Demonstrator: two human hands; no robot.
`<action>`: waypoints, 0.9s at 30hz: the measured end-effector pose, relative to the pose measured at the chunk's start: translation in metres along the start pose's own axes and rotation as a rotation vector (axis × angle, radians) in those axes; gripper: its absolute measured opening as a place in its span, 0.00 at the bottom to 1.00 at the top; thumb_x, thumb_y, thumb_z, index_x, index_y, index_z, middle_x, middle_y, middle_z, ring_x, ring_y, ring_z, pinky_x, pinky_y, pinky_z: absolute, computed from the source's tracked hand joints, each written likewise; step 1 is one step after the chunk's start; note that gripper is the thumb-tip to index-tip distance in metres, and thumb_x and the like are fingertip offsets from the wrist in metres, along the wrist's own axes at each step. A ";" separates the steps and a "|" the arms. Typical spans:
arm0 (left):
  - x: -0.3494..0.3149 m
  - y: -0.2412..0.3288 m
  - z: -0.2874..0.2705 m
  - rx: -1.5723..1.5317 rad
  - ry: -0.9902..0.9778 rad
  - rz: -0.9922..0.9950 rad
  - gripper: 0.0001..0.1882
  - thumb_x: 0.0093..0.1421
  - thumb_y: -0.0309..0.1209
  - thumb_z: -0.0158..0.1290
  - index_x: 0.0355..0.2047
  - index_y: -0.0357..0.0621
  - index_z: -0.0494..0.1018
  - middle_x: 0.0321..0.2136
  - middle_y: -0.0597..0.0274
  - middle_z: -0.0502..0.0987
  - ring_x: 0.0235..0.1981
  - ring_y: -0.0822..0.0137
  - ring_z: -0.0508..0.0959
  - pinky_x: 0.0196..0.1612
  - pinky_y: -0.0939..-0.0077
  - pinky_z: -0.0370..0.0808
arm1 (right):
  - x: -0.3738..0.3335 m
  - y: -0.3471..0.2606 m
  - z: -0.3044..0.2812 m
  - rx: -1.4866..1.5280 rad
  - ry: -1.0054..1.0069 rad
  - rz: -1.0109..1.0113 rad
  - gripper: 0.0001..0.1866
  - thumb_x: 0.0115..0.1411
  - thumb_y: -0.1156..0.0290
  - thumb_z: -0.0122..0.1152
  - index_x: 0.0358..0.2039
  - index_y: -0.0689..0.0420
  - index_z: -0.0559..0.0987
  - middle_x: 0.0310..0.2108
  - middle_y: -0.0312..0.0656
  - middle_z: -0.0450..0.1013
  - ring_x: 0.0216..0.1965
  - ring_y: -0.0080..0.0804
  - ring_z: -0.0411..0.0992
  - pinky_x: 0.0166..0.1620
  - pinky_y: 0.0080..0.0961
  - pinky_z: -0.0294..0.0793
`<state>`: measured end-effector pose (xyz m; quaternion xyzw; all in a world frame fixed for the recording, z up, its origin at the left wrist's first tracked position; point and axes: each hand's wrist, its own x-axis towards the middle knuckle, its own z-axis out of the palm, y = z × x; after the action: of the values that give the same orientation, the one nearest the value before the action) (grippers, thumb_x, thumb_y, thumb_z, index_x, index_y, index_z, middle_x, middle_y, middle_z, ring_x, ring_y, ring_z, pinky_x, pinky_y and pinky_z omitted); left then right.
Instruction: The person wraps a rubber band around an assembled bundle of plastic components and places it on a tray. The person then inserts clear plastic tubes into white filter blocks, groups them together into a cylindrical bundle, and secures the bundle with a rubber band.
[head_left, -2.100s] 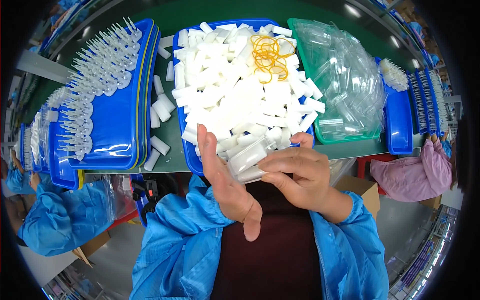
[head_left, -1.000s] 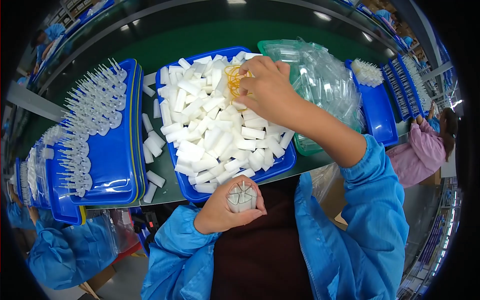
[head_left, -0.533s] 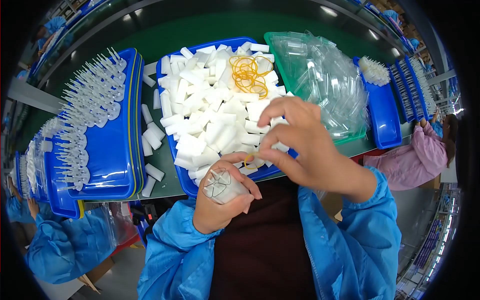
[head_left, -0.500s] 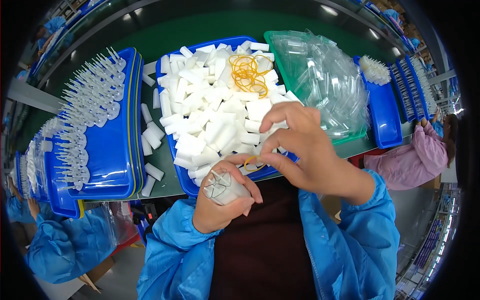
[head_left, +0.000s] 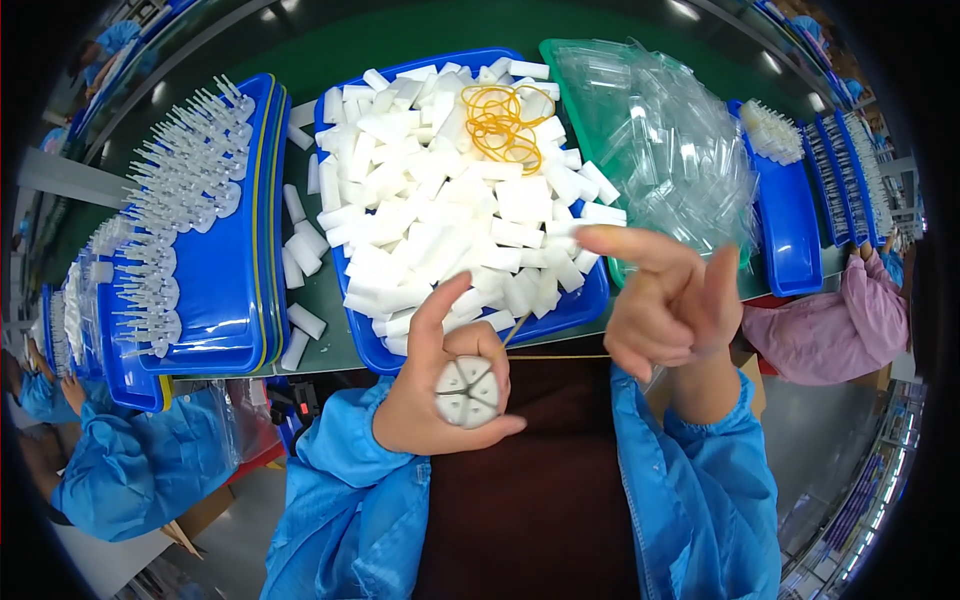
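My left hand (head_left: 408, 400) is wrapped round a bundle of white wedge-shaped pieces (head_left: 468, 393). Its end face points up, a round of several segments split by dark gaps; the index finger is raised off it. A thin yellow rubber band (head_left: 560, 357) runs stretched from beside the bundle across to my right hand (head_left: 665, 315). That hand has its lower fingers curled at the band's end while the index finger points left. How the band passes round the bundle is hidden behind my left hand.
Beyond my hands a blue tray (head_left: 372, 355) holds a heap of white foam-like blocks (head_left: 430, 230) with loose rubber bands (head_left: 505, 125) on top. Right of it stands a green tray (head_left: 580, 130) of clear plastic pieces. Stacked blue trays (head_left: 225, 330) with white pronged parts (head_left: 195, 170) stand left.
My right hand has moved right and slightly down, drawing the rubber band out into a long line. The bundle has turned so that its segmented end faces up. The left index finger has lifted.
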<state>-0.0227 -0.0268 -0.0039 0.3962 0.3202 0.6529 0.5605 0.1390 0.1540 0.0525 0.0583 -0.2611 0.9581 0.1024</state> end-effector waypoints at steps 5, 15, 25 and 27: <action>0.011 -0.003 0.017 0.690 0.258 0.016 0.60 0.41 0.18 0.61 0.64 0.39 0.29 0.28 0.59 0.70 0.29 0.66 0.72 0.36 0.77 0.69 | 0.014 0.029 0.044 -1.589 -0.546 0.064 0.37 0.54 0.57 0.60 0.60 0.59 0.58 0.15 0.40 0.66 0.14 0.40 0.66 0.17 0.28 0.61; 0.010 0.011 0.013 0.089 0.305 0.078 0.61 0.44 0.14 0.56 0.63 0.50 0.20 0.26 0.57 0.70 0.24 0.73 0.70 0.30 0.81 0.69 | -0.023 0.061 -0.014 -0.238 -0.139 -0.207 0.19 0.60 0.77 0.45 0.52 0.65 0.70 0.49 0.59 0.69 0.34 0.44 0.77 0.32 0.35 0.72; 0.012 -0.023 0.009 1.032 0.146 0.546 0.57 0.45 0.23 0.64 0.61 0.29 0.29 0.32 0.45 0.71 0.25 0.56 0.75 0.23 0.68 0.71 | 0.013 0.037 0.016 -1.492 0.040 -0.002 0.28 0.35 0.69 0.76 0.41 0.59 0.79 0.40 0.43 0.77 0.31 0.30 0.77 0.30 0.18 0.76; 0.008 -0.026 0.006 0.959 0.132 0.394 0.59 0.44 0.24 0.64 0.61 0.31 0.28 0.31 0.46 0.71 0.26 0.55 0.75 0.26 0.67 0.72 | 0.011 0.039 0.017 -1.515 0.056 0.011 0.27 0.37 0.70 0.75 0.42 0.57 0.79 0.39 0.40 0.77 0.33 0.32 0.77 0.32 0.19 0.77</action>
<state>-0.0059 -0.0144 -0.0218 0.6191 0.5373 0.5495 0.1614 0.1204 0.1145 0.0502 -0.0535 -0.8457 0.5182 0.1162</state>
